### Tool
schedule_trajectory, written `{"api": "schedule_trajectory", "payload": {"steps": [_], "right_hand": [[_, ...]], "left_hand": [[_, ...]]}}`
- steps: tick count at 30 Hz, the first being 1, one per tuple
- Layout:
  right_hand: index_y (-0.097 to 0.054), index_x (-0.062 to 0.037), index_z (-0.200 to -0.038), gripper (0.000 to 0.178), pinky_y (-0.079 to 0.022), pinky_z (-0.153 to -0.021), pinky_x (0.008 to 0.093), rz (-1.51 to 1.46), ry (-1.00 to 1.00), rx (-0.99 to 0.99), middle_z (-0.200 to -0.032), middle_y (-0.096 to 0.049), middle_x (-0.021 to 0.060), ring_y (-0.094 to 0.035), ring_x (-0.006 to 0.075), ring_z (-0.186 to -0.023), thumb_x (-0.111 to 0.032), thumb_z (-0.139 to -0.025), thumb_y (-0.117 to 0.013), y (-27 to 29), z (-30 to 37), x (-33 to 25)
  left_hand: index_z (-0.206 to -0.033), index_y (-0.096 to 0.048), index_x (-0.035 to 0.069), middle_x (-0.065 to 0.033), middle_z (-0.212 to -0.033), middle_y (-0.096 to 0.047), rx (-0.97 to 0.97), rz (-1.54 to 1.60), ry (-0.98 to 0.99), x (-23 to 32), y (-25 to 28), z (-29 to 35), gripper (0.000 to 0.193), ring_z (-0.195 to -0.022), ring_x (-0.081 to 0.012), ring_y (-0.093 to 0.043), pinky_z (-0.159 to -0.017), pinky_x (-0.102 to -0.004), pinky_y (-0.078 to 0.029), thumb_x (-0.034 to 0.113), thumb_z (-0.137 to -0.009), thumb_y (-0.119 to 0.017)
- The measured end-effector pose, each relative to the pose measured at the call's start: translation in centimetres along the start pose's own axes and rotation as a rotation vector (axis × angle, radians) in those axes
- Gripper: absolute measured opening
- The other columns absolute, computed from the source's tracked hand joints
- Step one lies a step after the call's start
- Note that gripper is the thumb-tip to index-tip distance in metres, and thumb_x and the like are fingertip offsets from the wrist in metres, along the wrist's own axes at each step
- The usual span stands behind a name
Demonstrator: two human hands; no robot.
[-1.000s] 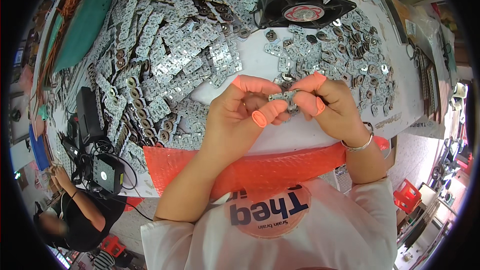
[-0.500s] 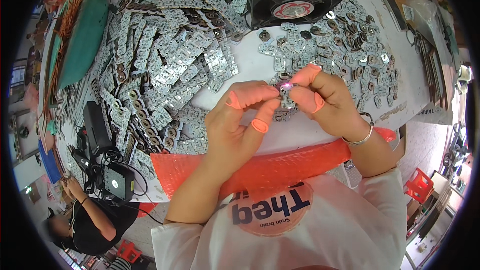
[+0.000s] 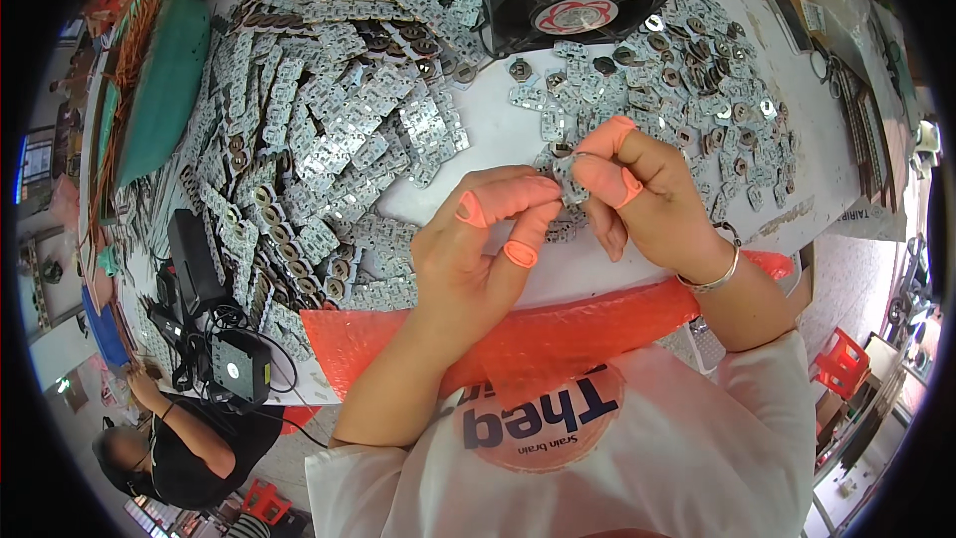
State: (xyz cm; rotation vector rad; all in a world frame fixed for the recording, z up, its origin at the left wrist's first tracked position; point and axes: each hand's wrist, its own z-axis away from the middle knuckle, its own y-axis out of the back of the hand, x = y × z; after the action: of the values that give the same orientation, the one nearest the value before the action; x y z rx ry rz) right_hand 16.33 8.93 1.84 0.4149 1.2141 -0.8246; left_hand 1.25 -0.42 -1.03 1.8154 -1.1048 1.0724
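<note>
A small circuit board (image 3: pixel 568 185), pale with dark parts, is held up between my two hands. My right hand (image 3: pixel 642 194) pinches it from the right between thumb and index finger. The thumb and index finger of my left hand (image 3: pixel 468 239) close at its left edge. Orange finger cots cover the thumb and index finger of both hands. My fingertips hide much of the board. Right behind it spreads a pile of loose small boards (image 3: pixel 697 90), many with round dark parts.
Strips of joined circuit boards (image 3: pixel 349 120) cover the left of the white table. A black fan (image 3: pixel 578 0) stands at the back. Red bubble wrap (image 3: pixel 568 329) lies along the front edge. Black adapters with cables (image 3: pixel 234 364) sit at left, near another person (image 3: pixel 189 438).
The bright pinkish light on the board between my fingers is gone. My right hand's lower fingers have extended downward. Both hands stay in nearly the same place.
</note>
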Motion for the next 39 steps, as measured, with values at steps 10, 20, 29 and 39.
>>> {"api": "schedule_trajectory", "payload": {"steps": [10,20,29,39], "right_hand": [[-0.052,-0.0013,-0.092,0.015,-0.040,-0.035,0.0207,-0.092,-0.025,-0.016,-0.056,-0.054,0.0039,-0.051,0.0108,-0.038,-0.016,-0.093,-0.054,-0.1,0.0,0.0],[-0.064,-0.0016,-0.096,0.011,-0.039,-0.039,0.0189,0.542,0.529,0.109,-0.067,-0.062,0.0027,-0.054,0.0054,-0.049,-0.009,-0.087,-0.063,1.3,-0.8,1.6],[-0.068,-0.0030,-0.095,0.011,-0.036,-0.037,0.0183,0.380,0.369,0.003,-0.064,-0.062,0.0034,-0.052,0.0051,-0.045,-0.009,-0.087,-0.061,1.1,-0.1,0.8],[-0.064,-0.0011,-0.092,0.015,-0.037,-0.037,0.0203,0.207,0.113,-0.068,-0.057,-0.058,0.0025,-0.050,0.0060,-0.042,-0.015,-0.090,-0.059,0.9,0.4,-0.1]], "left_hand": [[-0.097,-0.061,-0.002,-0.0142,-0.092,-0.063,0.027,0.014,-0.044,-0.1,0.1,-0.3,0.021,-0.083,-0.0223,-0.063,-0.068,-0.0282,-0.052,-0.009,-0.077,-0.065],[-0.100,-0.062,0.000,-0.0148,-0.096,-0.061,0.029,-0.084,-0.063,-0.1,0.2,-0.4,0.024,-0.082,-0.0216,-0.063,-0.068,-0.0268,-0.052,-0.008,-0.078,-0.064],[-0.110,-0.057,-0.001,-0.0096,-0.103,-0.056,-0.041,0.442,0.253,-0.1,0.2,-0.1,0.023,-0.087,-0.0189,-0.066,-0.074,-0.0290,-0.057,-0.006,-0.088,-0.055],[-0.113,-0.057,-0.002,-0.0092,-0.106,-0.056,-0.073,0.535,0.371,0.6,0.2,0.0,0.025,-0.088,-0.0188,-0.065,-0.075,-0.0289,-0.057,-0.004,-0.089,-0.055]]}}
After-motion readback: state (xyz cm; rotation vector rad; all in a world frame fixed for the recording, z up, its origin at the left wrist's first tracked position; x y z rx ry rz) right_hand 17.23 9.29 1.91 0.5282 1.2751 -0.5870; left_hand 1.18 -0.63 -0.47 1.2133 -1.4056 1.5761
